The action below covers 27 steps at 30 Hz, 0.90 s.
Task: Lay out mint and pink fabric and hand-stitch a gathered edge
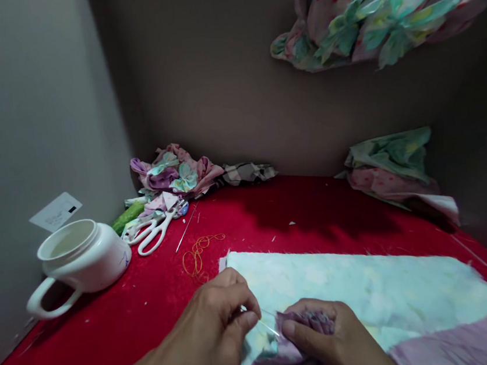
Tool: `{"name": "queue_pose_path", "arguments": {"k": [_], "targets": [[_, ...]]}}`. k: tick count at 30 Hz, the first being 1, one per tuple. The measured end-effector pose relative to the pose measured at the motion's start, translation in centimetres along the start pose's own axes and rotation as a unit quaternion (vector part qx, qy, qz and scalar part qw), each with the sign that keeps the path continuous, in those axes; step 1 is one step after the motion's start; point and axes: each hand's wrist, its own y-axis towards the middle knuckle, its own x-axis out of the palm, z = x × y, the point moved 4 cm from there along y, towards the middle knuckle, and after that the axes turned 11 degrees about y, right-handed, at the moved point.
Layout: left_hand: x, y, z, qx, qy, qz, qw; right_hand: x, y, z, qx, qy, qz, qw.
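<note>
My left hand (217, 320) pinches a thin sewing needle (268, 326) between thumb and fingers, its far end reaching the edge of a purple cloth (289, 350). A fine thread seems to run beside it. Bunched folds of that cloth are gripped in my right hand (326, 331), thumb pressed on top. Beneath both hands lies a pale mint-green cloth (351, 281) with faint yellow patches and a frayed edge. A tangle of orange thread (197, 257) rests on the red table cover just beyond my left hand.
A white handled pot (98, 260) stands at the left by the wall. White-handled scissors (155, 233) and a long thin needle-like rod (186, 229) lie near it. Cloth flowers (176, 172) are heaped behind. Folded fabric (394, 168) sits back right; pink dotted cloth (348, 18) hangs above.
</note>
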Motion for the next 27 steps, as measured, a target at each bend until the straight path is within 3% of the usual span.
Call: {"name": "queue_pose_path", "arguments": {"k": [6,12,27], "targets": [[0.4,0.2,-0.8,-0.035,0.024,0.021,0.999,-0.4,0.1,0.0,-0.014,-0.024,0.013,1.000],[0.7,0.8,-1.4,-0.051,-0.004,0.027,0.998,-0.2,-0.1,-0.2,0.002,0.001,-0.013,1.000],[1.3,0.9,-1.4,-0.035,-0.067,0.028,0.997,-0.3,0.0,0.2,0.011,0.044,-0.043,0.998]]}}
